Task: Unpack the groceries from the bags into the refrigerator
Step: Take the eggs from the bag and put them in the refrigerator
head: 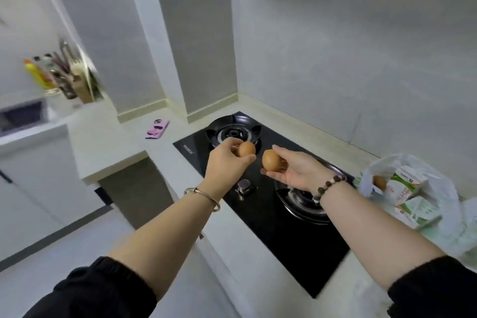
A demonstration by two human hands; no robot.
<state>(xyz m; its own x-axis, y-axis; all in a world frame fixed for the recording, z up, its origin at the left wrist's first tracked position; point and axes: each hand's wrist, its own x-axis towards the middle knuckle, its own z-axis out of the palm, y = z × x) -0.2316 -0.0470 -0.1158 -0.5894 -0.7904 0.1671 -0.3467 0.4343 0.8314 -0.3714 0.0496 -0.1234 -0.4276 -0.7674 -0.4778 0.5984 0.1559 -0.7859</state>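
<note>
The two brown eggs are in the middle of the frame, above the black stove (296, 240). The left egg (247, 149) is pinched by the fingertips of our left grip (227, 162), and the right egg (271, 160), its long axis about upright, is held by our right grip (296, 171). They are close together, not touching. The bag (438, 188) lies on the bench (296, 121) at the right edge, nearer our right grip. The refrigerator is not visible, so we judge both eggs must be carried away from it.

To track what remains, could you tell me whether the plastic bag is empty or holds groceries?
Not empty: the plastic bag holds a brown egg and green-and-white cartons, visible through its open top.
</note>
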